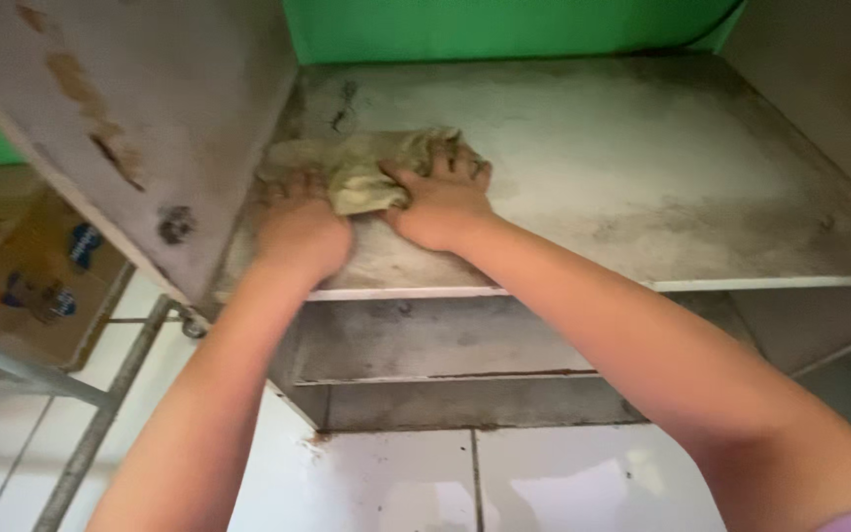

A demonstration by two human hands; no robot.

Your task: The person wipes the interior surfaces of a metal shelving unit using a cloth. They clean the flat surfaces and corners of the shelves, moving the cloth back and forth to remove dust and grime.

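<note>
A crumpled beige cloth [361, 167] lies on a dirty white shelf [642, 158] inside an open cabinet. My left hand [299, 222] presses on the cloth's near left part, fingers curled into it. My right hand [440, 197] grips the cloth's right side, with the thumb over the fabric and the fingers spread beyond it on the shelf. Both forearms reach up from the bottom of the view.
The stained cabinet side panel [140, 118] stands at the left. A green wall [494, 25] is behind the shelf. A lower shelf [445, 340] sits beneath, above white floor tiles [544, 478]. A cardboard box [36, 276] rests on a metal rack [100, 404] at left.
</note>
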